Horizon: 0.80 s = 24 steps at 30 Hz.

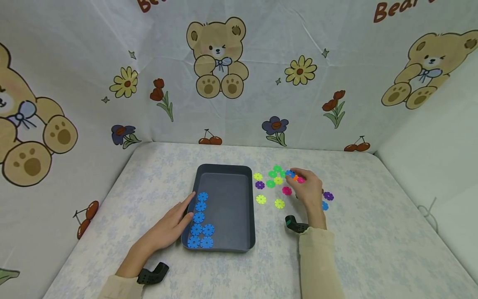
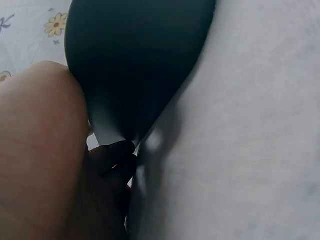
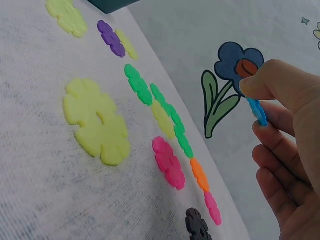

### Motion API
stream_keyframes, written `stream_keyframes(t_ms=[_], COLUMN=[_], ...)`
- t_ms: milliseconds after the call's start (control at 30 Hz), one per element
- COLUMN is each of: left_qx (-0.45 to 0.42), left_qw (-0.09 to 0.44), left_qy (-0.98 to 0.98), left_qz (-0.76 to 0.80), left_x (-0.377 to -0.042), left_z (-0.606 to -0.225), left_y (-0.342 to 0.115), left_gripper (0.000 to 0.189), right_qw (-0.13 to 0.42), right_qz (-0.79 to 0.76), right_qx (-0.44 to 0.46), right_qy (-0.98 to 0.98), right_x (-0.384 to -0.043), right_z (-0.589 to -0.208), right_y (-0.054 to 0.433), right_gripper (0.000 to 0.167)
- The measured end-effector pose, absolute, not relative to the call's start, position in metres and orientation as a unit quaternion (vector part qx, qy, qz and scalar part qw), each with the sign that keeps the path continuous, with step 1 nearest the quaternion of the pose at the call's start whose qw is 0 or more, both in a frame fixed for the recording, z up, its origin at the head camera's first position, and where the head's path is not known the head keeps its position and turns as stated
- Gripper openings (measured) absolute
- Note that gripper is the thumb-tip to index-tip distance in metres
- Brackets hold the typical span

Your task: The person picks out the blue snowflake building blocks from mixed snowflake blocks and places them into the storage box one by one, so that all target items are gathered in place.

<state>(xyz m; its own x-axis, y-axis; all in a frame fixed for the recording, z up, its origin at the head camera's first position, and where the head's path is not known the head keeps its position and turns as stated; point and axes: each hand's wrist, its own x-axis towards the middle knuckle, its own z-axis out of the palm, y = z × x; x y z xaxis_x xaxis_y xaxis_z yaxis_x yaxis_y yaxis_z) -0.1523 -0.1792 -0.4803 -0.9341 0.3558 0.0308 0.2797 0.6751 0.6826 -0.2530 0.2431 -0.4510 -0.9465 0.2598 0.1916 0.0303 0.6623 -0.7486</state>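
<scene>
Pinched disc: While the other blue pieces lie flat, one blue disc [image 3: 257, 111] is up in the right hand [image 1: 308, 189], to the right of the tray and over the far part of the loose pieces.
Right fingers: thumb and forefinger pinch the disc by its edge; the remaining fingers are bent and free of it.
Nearest pieces: green discs [image 1: 270, 183], an orange disc [image 1: 296, 177] and pink discs [image 1: 286, 190] lie on the table around and below that hand, with a dark disc [image 3: 198, 225] showing in the right wrist view.
Toward the tray: yellow discs [image 1: 279, 204] and a purple disc [image 1: 259, 185] lie between hand and tray.
Beyond the wrist: a second purple disc [image 1: 328, 196] and a loose blue disc [image 1: 325, 205] sit just to its right.
Tray: the dark grey tray [image 1: 235, 207] holds seven blue discs, five along its left wall and two beside them at the near end.
Left fingers: the left hand [image 1: 169, 224] touches the tray's left rim, thumb and forefinger spread apart; I cannot tell how far the others bend.
Surroundings: pale patterned table [image 1: 373, 232], bear-print backdrop [image 1: 257, 41].
</scene>
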Motion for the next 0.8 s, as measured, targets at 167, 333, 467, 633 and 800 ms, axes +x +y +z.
stream_keyframes(t_ms=[167,333,467,633,800], left_qx=[0.173,0.173,0.174,0.175,0.174], left_qw=[0.053,0.054,0.053,0.052,0.053], left_qy=[0.914,0.913,0.913,0.913,0.912], left_qz=[0.364,0.365,0.364,0.365,0.367], left_x=[-0.152,-0.152,-0.153,-0.153,-0.152], left_z=[-0.48,-0.48,-0.48,-0.479,-0.479], left_y=[-0.179,-0.179,-0.179,-0.178,-0.178], left_gripper=[0.065,0.065,0.065,0.065,0.065], right_qw=[0.125,0.124,0.125,0.124,0.129], right_qz=[0.412,0.413,0.405,0.407,0.416], right_qx=[-0.062,-0.025,0.002,0.017,0.033], right_qy=[-0.9,-0.902,-0.906,-0.905,-0.9], right_x=[-0.254,-0.253,-0.254,-0.254,-0.253], right_z=[-0.449,-0.446,-0.446,-0.443,-0.441], right_y=[0.239,0.237,0.236,0.231,0.224], right_gripper=[0.043,0.044,0.045,0.045,0.044])
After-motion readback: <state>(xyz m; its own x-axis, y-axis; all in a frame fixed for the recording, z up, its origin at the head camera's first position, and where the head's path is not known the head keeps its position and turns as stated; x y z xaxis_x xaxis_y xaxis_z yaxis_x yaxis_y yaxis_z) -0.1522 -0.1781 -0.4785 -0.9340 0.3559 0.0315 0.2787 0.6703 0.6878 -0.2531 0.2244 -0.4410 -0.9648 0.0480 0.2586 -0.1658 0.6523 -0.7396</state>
